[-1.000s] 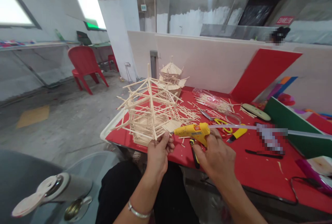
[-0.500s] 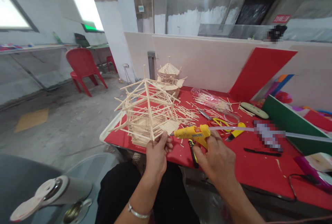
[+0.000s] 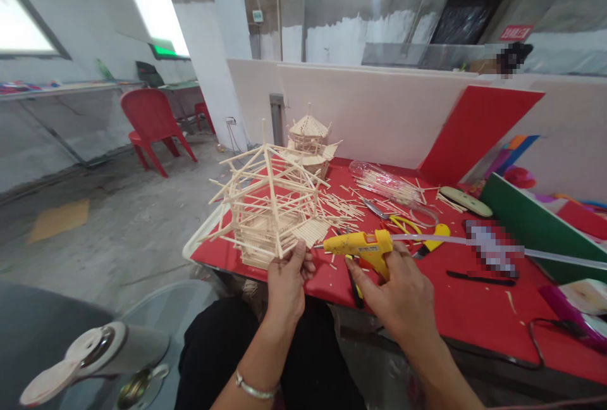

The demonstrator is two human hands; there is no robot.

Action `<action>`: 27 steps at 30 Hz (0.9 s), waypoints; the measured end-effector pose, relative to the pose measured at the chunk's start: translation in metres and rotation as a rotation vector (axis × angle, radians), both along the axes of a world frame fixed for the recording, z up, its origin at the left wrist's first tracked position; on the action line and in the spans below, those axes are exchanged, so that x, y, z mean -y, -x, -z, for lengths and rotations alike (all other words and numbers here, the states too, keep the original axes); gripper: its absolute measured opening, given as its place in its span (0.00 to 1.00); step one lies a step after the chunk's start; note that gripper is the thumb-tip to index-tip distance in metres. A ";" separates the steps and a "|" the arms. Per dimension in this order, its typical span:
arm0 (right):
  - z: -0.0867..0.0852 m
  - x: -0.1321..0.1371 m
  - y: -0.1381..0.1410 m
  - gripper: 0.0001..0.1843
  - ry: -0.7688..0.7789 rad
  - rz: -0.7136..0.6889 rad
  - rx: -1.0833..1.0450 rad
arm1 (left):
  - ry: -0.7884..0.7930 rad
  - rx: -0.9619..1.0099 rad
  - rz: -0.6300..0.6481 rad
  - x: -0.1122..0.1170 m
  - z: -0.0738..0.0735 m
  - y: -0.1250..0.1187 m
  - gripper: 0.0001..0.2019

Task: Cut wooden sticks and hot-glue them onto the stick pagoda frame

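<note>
- Glue gun [image 3: 353, 244] has drawn back slightly from the left hand [image 3: 286, 280], suggesting a gluing pause.
- Right hand [image 3: 405, 290] clasps it.
- Left hold is unclear.

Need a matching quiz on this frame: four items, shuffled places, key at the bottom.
Items
1. Yellow plastic glue gun
2. Red plastic chair with a backrest
3. Silver metal bracelet
4. Small pale wooden-stick pagoda

Places
A. Behind the larger, open wooden-stick frame
B. Around the left forearm
C. In the right hand
D. On the grey concrete floor

Pairs: 1-C, 2-D, 3-B, 4-A
</note>
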State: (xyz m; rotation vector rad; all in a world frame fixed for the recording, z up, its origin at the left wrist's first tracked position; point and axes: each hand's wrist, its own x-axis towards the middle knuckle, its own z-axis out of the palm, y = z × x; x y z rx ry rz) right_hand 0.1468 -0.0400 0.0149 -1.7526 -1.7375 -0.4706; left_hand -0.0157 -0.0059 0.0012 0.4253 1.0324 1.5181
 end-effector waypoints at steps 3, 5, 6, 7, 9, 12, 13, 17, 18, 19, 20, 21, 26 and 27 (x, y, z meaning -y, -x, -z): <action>0.001 0.003 -0.005 0.24 0.028 -0.037 -0.076 | -0.005 0.002 -0.002 0.001 0.000 0.000 0.19; 0.003 0.006 -0.010 0.23 0.050 -0.058 -0.134 | -0.011 0.004 0.007 0.001 0.000 0.001 0.19; 0.004 0.008 -0.013 0.22 0.054 -0.070 -0.168 | -0.009 0.004 0.014 0.002 0.000 0.002 0.19; 0.006 0.010 -0.016 0.21 0.059 -0.083 -0.206 | -0.007 0.004 0.019 0.003 -0.001 0.003 0.19; 0.011 0.013 -0.025 0.19 0.067 -0.089 -0.283 | -0.006 0.002 0.029 0.005 -0.001 0.005 0.18; 0.022 0.021 -0.043 0.19 0.112 -0.022 -0.378 | -0.030 -0.002 0.047 0.012 0.001 0.007 0.16; 0.027 0.024 -0.051 0.20 0.128 0.020 -0.401 | -0.037 -0.005 0.053 0.014 0.003 0.007 0.16; 0.050 0.041 -0.086 0.24 0.167 0.250 -0.405 | -0.022 -0.040 0.092 0.025 0.018 0.001 0.15; 0.056 0.047 -0.095 0.25 0.195 0.329 -0.364 | -0.004 -0.056 0.103 0.026 0.023 -0.001 0.14; 0.061 0.051 -0.104 0.26 0.235 0.407 -0.315 | 0.020 -0.073 0.108 0.028 0.028 -0.003 0.14; 0.065 0.055 -0.112 0.27 0.289 0.475 -0.265 | 0.040 -0.094 0.111 0.028 0.032 -0.006 0.14; 0.069 0.058 -0.119 0.29 0.354 0.531 -0.222 | 0.058 -0.112 0.114 0.028 0.036 -0.008 0.14; 0.074 0.049 -0.142 0.36 0.707 0.608 -0.234 | 0.066 -0.153 0.138 0.027 0.040 -0.017 0.14; 0.073 0.044 -0.145 0.37 0.749 0.611 -0.251 | 0.065 -0.163 0.142 0.028 0.038 -0.017 0.14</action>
